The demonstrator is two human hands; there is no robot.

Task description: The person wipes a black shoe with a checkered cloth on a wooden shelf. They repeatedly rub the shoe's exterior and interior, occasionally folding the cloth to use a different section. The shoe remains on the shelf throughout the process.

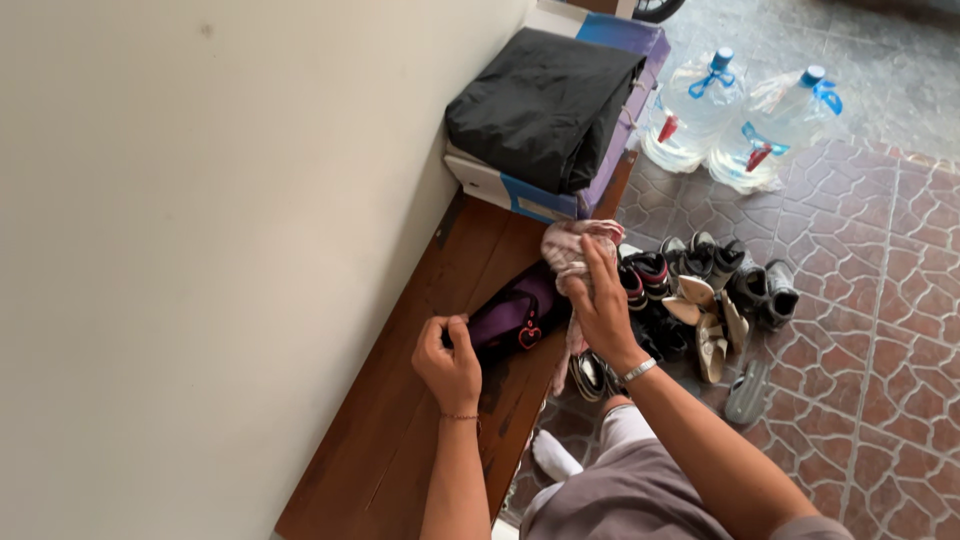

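Midway Through a Wipe-Down: Purple Sandal Held on a Wooden Bench

Seemingly part-way into cleaning a shoe, a person steadies a purple sandal (512,318) on a dark wooden bench (400,440) that runs along a pale wall (200,250). The sandal lies on its side near the bench's outer edge, its broad strap turned upward and a small red, heart-shaped trim showing at the lower end; it looks dark and matte, with no dirt that can be made out at this size. The left hand (450,365) grips the sandal's near end, fingers curled and pressed together around it. The right hand (603,305) holds a pale pink cloth (572,250) bunched against the sandal's far end, fingers extended and close together over the fabric; a silver bracelet (638,371) circles that wrist. Judging from the scene, the wiping is in hand rather than finished, since the cloth sits on only one end of the shoe and its pair is not seen on the bench.

Further along the bench, a folded black garment (545,105) rests on a shoe box (560,195) of white, blue and purple. Below, a jumble of shoes (700,295) crowds the patterned tile floor (870,330), and two large clear water bottles (735,120) with blue caps stand beyond.
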